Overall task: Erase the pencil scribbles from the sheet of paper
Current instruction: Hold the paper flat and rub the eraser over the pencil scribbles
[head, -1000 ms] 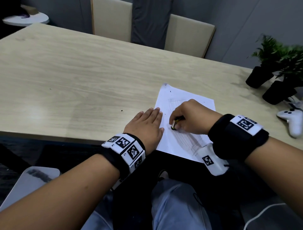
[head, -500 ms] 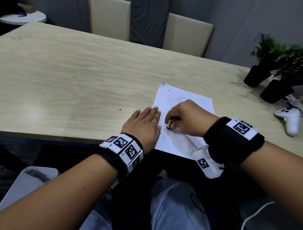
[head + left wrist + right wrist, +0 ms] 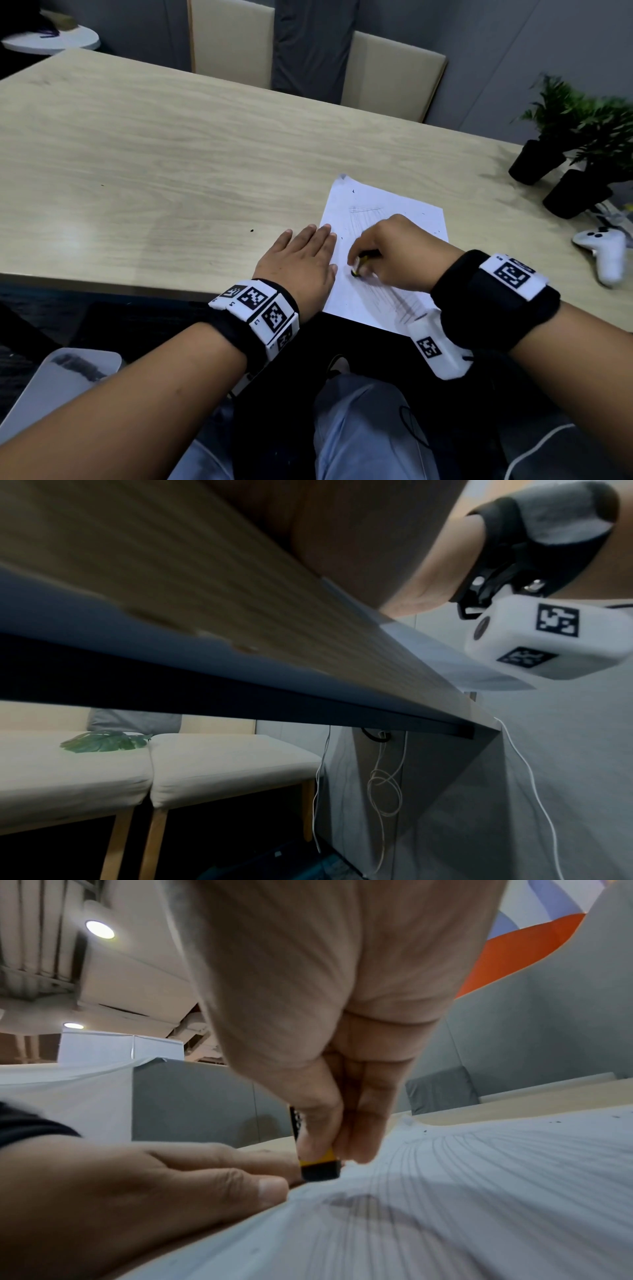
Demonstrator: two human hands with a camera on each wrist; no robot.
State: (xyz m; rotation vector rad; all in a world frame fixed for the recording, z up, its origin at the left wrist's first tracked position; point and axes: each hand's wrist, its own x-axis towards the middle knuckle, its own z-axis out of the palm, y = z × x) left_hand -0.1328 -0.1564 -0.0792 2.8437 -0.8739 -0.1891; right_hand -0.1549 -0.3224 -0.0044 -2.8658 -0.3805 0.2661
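A white sheet of paper (image 3: 383,209) lies at the near edge of the wooden table (image 3: 164,164), marked with long pencil lines (image 3: 462,1191). My right hand (image 3: 394,253) pinches a small eraser (image 3: 320,1168) with a yellow sleeve and black tip, and the tip touches the sheet near its left edge. My left hand (image 3: 301,267) lies flat with straight fingers on the table and the sheet's left edge, right beside the eraser. In the right wrist view the left hand (image 3: 143,1191) rests at the lower left, and dark crumbs dot the far part of the paper.
Two potted plants (image 3: 575,147) and a white game controller (image 3: 606,250) stand at the table's right. Beige chairs (image 3: 390,75) sit behind the table. The sheet's near corner (image 3: 486,669) overhangs the table edge. Cables (image 3: 383,783) hang under the table.
My right hand has slid the eraser back toward me and slightly left along the sheet, after moving away half a second ago. The left hand has stayed pressed in place.
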